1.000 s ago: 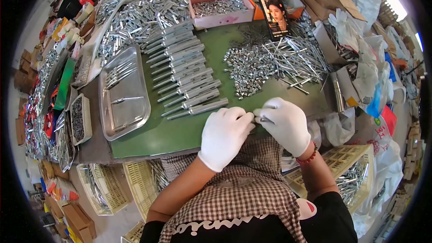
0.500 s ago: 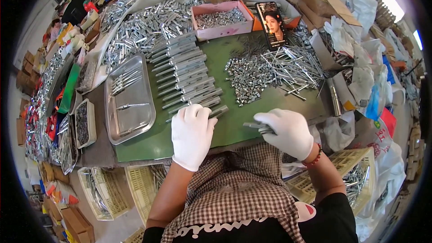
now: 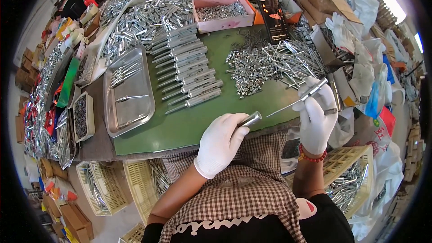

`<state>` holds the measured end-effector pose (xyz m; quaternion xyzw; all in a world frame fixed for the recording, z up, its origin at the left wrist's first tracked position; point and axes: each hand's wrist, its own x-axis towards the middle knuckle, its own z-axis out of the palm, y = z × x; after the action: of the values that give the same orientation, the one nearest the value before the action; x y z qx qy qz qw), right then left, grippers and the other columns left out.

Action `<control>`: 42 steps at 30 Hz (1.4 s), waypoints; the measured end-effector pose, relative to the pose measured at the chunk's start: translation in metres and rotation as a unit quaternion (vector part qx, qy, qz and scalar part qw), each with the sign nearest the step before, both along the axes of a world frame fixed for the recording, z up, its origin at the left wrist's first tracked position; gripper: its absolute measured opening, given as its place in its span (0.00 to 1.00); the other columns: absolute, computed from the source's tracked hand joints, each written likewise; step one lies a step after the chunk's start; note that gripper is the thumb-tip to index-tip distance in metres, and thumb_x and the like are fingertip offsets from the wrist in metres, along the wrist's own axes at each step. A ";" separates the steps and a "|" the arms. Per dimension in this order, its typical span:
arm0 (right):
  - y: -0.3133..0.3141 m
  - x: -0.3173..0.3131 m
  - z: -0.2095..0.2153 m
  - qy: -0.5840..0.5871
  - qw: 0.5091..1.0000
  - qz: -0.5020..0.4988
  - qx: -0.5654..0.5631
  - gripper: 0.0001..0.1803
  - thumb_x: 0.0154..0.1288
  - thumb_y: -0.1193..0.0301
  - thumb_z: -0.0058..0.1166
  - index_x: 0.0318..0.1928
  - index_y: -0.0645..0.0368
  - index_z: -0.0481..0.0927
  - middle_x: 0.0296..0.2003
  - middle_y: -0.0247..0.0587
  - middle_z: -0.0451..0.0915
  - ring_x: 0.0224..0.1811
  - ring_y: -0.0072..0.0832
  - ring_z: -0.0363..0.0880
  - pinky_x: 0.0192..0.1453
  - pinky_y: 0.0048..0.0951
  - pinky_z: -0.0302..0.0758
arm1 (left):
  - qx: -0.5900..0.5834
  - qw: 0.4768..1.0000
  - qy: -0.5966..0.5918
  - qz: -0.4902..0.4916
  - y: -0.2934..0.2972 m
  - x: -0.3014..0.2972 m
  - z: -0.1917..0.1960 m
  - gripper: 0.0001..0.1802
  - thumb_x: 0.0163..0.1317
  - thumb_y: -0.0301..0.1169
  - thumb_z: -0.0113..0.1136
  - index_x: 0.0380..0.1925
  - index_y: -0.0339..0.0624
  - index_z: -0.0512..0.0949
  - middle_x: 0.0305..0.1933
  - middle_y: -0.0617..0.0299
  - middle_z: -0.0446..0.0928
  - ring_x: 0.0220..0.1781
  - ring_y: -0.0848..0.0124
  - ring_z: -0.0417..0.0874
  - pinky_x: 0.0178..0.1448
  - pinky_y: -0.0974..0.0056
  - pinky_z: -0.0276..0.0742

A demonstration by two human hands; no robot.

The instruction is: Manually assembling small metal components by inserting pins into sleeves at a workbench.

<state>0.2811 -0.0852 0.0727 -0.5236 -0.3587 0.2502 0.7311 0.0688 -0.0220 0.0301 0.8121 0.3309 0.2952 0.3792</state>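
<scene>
My left hand (image 3: 219, 146), in a white glove, is closed around a shiny metal tube (image 3: 250, 119) above the front edge of the green mat. To its right, my gloved right hand (image 3: 316, 126) pinches a slotted metal sleeve with a thin rod (image 3: 309, 92). The rod points down and left toward the tube, the two apart. The end of a second metal piece (image 3: 330, 111) shows among the right fingers. Beyond the left hand lies a row of similar sleeves with rods (image 3: 191, 81). Small metal nuts (image 3: 247, 74) and loose rods (image 3: 297, 60) are heaped ahead of the right hand.
A steel tray (image 3: 152, 103) holding several thin parts stands left of the row. Behind are a heap of metal tubes (image 3: 155, 20), a pink box (image 3: 227, 24) of small parts and a propped phone (image 3: 272, 20). Yellow crates (image 3: 105, 189) sit below the table edge.
My left hand has left the row's near end and moved right, now with a tube. My right hand has risen to the right and turned, lifting the rod and sleeve. The phone screen changed.
</scene>
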 end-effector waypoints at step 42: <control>-0.008 -0.018 -0.033 0.206 0.923 0.265 -0.186 0.14 0.65 0.79 0.65 0.51 0.64 0.82 0.38 0.31 0.84 0.33 0.13 0.77 0.37 0.18 0.72 | 0.192 0.979 0.072 -0.006 0.005 0.002 0.026 0.24 0.60 0.29 0.70 0.58 0.54 0.82 0.33 0.63 0.78 0.32 0.63 0.83 0.36 0.60 0.79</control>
<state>0.2627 -0.0930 0.0398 -0.4731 -0.2724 0.5995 0.5853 0.0708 -0.0175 0.0560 0.8910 0.2895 0.2917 0.1927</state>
